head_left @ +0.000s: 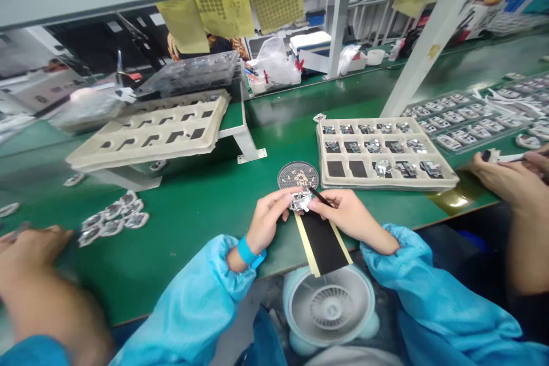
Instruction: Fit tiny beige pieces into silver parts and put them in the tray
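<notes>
Below the near edge of the green tabletop (193, 251), a pale blue round fan (332, 306) faces upward between the person's blue sleeves. A black strip with yellow edges (326, 240) lies across the tabletop's edge, its near end hanging over the fan. Just above the strip's far end, the left hand (265, 220), with a bright blue band on its wrist, has its grip closed, thumb and fingers together on the left side of a small silver-and-white assembly (301, 201). The right hand (343, 211) has its grip closed around a slim black tool (321, 197), which slants toward the assembly's right side; its fingertips are at the assembly too.

At the left, a cluster of white-rimmed parts (112, 220) lies on the tabletop. Another person's blurred hand (34, 246) is beyond the cluster's left side; at the right edge, a different hand (510, 177) holds a thin tool. Just past the assembly sits a round perforated dish (299, 174) with small tan pieces. Right of it, a cream compartment tray (386, 185) holds silver-and-black parts; its nearest row's two leftmost pockets show flat black pads. Farther back, yellow sheets (225, 11) hang below a grey beam.
</notes>
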Available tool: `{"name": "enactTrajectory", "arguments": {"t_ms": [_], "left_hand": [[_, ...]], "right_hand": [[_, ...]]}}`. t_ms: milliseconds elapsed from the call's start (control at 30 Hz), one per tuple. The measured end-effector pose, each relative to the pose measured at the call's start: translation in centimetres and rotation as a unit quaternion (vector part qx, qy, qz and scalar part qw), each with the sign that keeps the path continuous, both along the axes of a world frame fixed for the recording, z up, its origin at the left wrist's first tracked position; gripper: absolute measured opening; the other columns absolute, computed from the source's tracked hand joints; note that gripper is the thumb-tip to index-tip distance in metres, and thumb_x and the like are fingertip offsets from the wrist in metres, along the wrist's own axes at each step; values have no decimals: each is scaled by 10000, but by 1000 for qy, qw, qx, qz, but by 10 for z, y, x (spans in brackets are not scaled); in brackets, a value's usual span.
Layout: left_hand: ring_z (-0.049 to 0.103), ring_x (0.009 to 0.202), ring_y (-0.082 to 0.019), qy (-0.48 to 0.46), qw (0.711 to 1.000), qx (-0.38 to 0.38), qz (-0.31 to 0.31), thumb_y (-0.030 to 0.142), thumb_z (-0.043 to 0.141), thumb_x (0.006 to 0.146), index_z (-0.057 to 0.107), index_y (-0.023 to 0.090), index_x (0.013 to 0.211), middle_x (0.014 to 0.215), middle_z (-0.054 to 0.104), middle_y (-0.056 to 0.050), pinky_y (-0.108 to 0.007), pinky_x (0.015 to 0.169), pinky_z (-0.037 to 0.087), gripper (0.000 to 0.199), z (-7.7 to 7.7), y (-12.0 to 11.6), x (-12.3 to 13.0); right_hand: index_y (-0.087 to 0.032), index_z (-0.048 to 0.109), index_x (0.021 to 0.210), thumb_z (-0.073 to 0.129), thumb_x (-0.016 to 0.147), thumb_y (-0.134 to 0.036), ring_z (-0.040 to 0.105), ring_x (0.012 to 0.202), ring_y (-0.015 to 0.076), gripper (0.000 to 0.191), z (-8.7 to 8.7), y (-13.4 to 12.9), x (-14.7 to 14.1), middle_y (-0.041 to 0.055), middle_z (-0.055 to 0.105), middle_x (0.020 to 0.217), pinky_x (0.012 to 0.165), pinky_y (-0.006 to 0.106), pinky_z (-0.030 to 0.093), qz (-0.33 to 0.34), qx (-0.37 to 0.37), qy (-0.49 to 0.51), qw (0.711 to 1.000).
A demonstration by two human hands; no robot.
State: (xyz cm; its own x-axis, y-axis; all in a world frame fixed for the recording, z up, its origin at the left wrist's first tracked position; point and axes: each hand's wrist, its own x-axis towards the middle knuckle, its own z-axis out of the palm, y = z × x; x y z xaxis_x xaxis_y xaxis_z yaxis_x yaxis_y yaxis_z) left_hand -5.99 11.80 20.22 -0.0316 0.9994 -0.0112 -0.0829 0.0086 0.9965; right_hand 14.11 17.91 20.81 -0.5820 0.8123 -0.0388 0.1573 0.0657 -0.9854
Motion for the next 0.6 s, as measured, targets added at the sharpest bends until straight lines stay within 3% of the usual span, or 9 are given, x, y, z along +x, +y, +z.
{"name": "enactTrajectory", "arguments": {"t_ms": [167,367,600], "left_hand": [[635,745,-160,17,999,24,-12,384,634,951,721,144,1245,887,757,-86,-251,601,439,389,3,-1,1],[681,951,-218,74,997,35,-7,291,769,836,665,158,1302,1203,719,-132,-320,791,534,495,-4,-3,7],[534,677,-117,164,985,56,26,237,745,827,674,182,1300,1034,720,-74,-260,635,464,481,-6,-3,10]], "right_hand": [[-156,693,727,697,870,-496,518,572,113,368,-4,2,2,-12,607,612,556,250,354,-12,2,4,1000],[-162,639,680,702,845,-518,481,546,107,397,-5,2,3,-26,560,578,538,249,326,-27,-5,7,1000],[-167,605,663,690,854,-505,456,542,102,397,-4,0,0,-35,529,574,532,247,313,-32,-5,22,999]]}}
